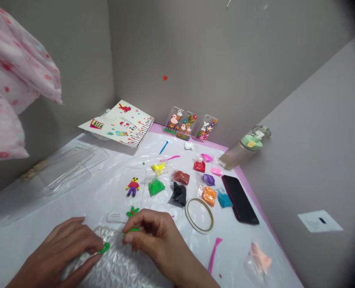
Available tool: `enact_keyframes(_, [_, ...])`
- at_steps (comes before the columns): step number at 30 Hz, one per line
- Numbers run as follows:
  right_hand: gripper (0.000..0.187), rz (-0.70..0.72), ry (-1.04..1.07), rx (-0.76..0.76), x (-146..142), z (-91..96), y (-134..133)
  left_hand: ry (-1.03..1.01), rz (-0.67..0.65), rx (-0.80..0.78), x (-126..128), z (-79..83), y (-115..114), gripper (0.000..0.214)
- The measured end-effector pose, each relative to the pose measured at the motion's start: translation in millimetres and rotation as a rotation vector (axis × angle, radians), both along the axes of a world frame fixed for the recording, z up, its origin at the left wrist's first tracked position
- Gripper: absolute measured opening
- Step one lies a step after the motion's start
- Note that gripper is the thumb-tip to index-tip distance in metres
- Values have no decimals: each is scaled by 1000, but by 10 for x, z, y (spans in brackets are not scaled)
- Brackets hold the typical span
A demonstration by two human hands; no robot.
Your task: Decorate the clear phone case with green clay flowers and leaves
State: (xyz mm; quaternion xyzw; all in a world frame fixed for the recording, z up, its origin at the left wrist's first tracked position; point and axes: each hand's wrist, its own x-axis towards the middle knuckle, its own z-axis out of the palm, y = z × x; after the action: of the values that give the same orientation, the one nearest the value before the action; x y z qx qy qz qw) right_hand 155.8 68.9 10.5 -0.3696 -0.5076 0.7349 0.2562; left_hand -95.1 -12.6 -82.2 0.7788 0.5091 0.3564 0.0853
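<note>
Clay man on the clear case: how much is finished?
The clay man looks finished, with a green shape beside him. The left hand and right hand each pinch green clay. Left over: orange clay and black clay lying in bags.

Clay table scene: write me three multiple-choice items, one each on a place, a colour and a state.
1. Where is the black smartphone? A) on the notebook B) right of the orange clay packet C) in the left hand
2. What colour is the clay at the left hand's fingertips? A) yellow B) purple C) green
3. How does the tape roll lie? A) flat on the white cover B) upright on its edge C) on the smartphone

1 B: the phone lies to the packet's right.
2 C: a green piece sits at the fingertips.
3 A: its ring rests flat on the cover.
</note>
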Motion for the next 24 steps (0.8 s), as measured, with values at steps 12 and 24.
enact_keyframes(12, [46,-16,33,-41,-36,-80,-7,-68,68,-34,81,39,2,18])
enact_keyframes(24, [54,-100,131,-130,-67,-55,-4,-15,-64,84,408,491,244,19])
